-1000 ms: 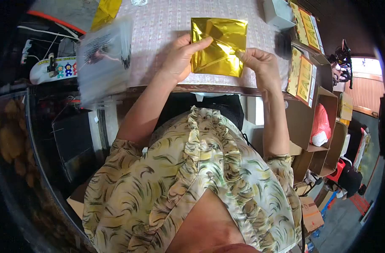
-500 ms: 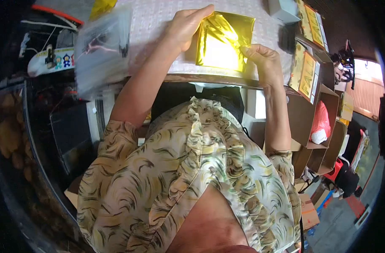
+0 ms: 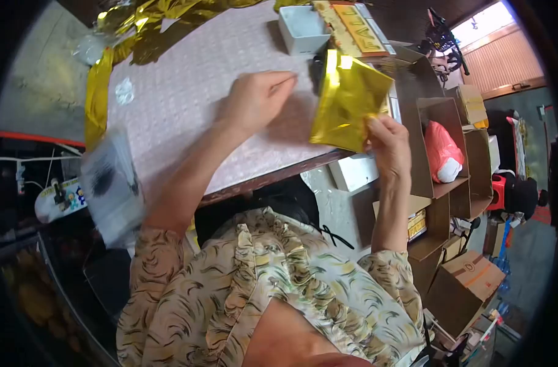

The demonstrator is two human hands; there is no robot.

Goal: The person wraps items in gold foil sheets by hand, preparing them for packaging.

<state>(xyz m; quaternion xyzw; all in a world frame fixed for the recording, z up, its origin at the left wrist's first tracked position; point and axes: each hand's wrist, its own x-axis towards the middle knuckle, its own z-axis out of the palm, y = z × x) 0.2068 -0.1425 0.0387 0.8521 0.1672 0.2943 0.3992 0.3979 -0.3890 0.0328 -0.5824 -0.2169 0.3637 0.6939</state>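
A flat, shiny gold foil packet (image 3: 351,101) hangs tilted over the right part of the table (image 3: 187,122). My right hand (image 3: 390,137) pinches its lower right corner between thumb and fingers. Away from the packet, to its left, my left hand (image 3: 260,98) is over the table with its fingers closed together; whether anything small is between them cannot be made out. Behind the packet stands a small white box (image 3: 303,29), beside a yellow printed box (image 3: 358,27). A dark object at the packet's upper left is mostly hidden.
Crumpled gold foil (image 3: 162,21) lies along the table's far left edge. Clear plastic bags (image 3: 110,183) hang at the left edge. Open cardboard boxes (image 3: 441,113) stand at the right, one holding a red plastic bag (image 3: 444,150). A white box (image 3: 354,171) is below the table edge.
My left hand has let go of the gold packet and moved away from it. My right hand has carried the packet toward the boxes on the right. The camera view has turned.
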